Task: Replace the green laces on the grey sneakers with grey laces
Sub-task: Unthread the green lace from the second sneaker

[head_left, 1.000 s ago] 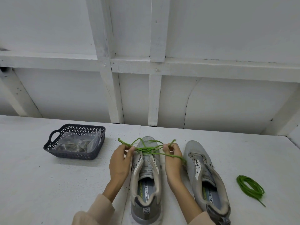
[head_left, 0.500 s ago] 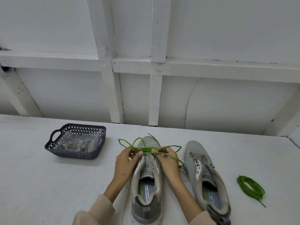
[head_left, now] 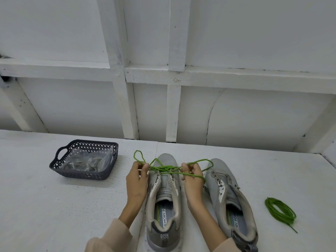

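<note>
Middle sneaker [head_left: 163,202]: grey mesh, upright on the table, toe pointing away, tongue bare, upper eyelets empty
Green lace [head_left: 164,168]: thin bright cord in several strands, stretched sideways across the middle sneaker's forefoot; pinched by the left hand [head_left: 136,180] and the right hand [head_left: 192,180], with a loop sticking out past each; one strand runs over the back of the right hand
Right-side sneaker [head_left: 234,202]: grey, just beside the middle one, toe away, angled slightly, eyelets unlaced
Coiled green lace [head_left: 280,212]: oval bundle lying flat, apart from the right-side sneaker, one end trailing toward the near edge
</note>
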The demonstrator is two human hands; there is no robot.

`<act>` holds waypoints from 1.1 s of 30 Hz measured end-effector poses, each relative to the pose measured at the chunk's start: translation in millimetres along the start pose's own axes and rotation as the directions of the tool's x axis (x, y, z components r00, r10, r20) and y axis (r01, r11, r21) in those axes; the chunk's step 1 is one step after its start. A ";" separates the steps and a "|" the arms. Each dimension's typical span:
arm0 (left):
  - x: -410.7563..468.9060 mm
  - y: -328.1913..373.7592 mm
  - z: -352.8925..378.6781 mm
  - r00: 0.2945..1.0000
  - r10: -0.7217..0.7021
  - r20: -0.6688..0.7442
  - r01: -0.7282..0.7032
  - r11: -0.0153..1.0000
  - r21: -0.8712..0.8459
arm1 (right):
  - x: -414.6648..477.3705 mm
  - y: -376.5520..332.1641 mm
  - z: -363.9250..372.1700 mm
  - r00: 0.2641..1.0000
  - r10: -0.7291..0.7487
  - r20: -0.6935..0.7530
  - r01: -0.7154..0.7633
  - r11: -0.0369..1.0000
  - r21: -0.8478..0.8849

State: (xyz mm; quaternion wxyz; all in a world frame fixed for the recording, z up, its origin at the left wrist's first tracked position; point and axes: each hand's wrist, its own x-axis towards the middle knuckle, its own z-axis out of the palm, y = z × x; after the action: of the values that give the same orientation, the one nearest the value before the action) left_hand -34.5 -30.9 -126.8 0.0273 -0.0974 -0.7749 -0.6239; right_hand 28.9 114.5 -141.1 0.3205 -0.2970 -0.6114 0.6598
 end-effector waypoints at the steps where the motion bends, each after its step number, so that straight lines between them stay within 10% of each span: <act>1: -0.8 1.5 -0.5 1.000 0.001 0.005 -0.001 1.000 -0.001 | -1.0 -1.2 0.2 1.000 -0.004 -0.011 0.004 1.000 0.007; 6: -0.9 -4.1 1.7 0.985 -0.010 0.170 -0.015 0.989 0.146 | -2.5 -1.1 1.9 0.981 -0.002 0.194 0.026 0.992 -0.121; 10: 0.1 1.1 -2.4 1.000 0.003 -0.007 -0.003 1.000 0.022 | -2.5 -0.8 0.3 0.999 -0.045 0.022 0.045 0.999 -0.021; 15: -2.4 -4.8 -0.1 0.983 -0.016 0.181 -0.008 0.991 0.134 | -4.0 0.2 2.1 0.982 0.007 0.189 0.003 0.998 -0.055; 20: 0.5 -3.7 0.0 0.999 -0.022 -0.029 0.023 0.999 0.042 | -3.1 -0.5 0.7 1.000 -0.008 -0.003 0.008 1.000 0.023; 25: -1.6 -4.2 2.2 0.984 -0.023 0.177 -0.001 0.991 0.134 | -7.1 -8.7 0.5 0.981 0.028 0.190 -0.003 0.991 -0.130; 30: -0.7 -0.1 1.8 0.999 -0.037 -0.026 0.037 0.999 0.012 | -4.0 -7.5 -0.6 1.000 -0.024 -0.001 0.024 1.000 -0.007; 33: -1.5 0.7 1.3 0.995 -0.053 0.081 0.051 0.998 0.033 | -6.9 -6.8 0.3 0.997 0.007 0.080 -0.004 0.999 -0.046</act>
State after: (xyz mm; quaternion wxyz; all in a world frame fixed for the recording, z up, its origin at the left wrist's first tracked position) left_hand -32.7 -29.7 -126.6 -0.0190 -0.1022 -0.7873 -0.6078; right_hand 33.3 109.3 -134.2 0.2871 -0.2793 -0.6378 0.6578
